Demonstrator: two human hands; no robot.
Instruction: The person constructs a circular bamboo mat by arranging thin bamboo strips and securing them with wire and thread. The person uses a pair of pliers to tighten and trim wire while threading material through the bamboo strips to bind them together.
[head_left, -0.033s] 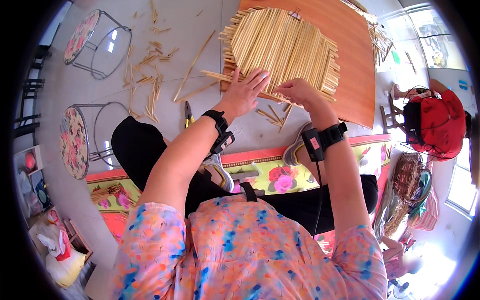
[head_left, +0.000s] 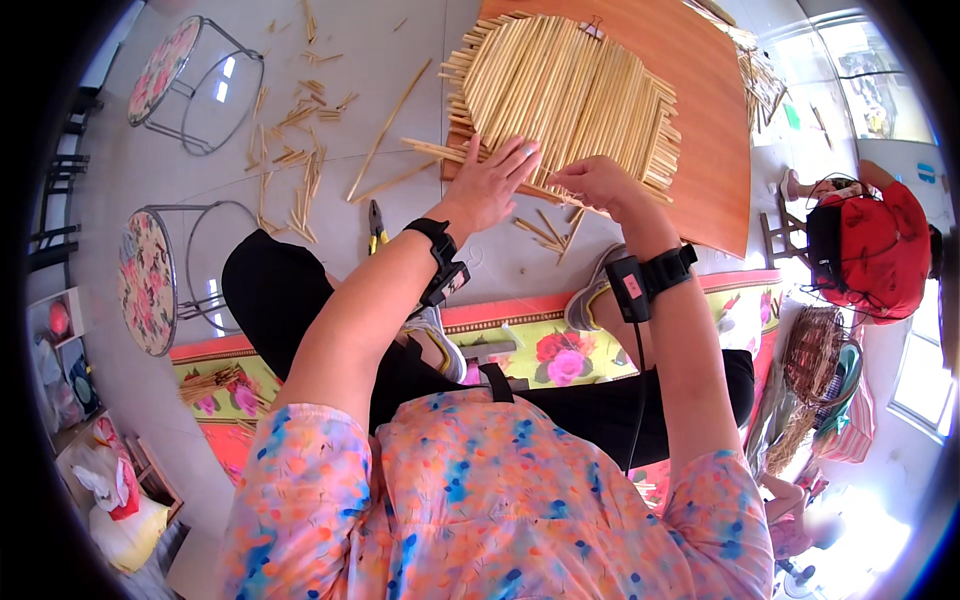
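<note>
Mat: a sheet of pale bamboo strips laid side by side lies on a brown wooden board, filling most of the board's left half and reaching over its near-left corner.
Left hand: the left hand lies flat with fingers spread wide on the near edge of the mat, holding nothing and pressing the strips down.
Right hand: the right hand is curled at the same near edge, fingertips pinched narrow on what looks like a single strip; whether it is a strip or a binding thread cannot be told.
Loose strip: one long strip juts out sideways past the left edge of the board, under the left hand.
Doing it well: in my judgement the flat hand should keep firm, even weight close to the pinching fingers so neighbouring strips do not lift or slide apart, and the pinched piece should travel straight along the row.
Around: offcuts are scattered on the floor beyond the board's left edge, with pliers near the left wrist and two round stools further left.
</note>
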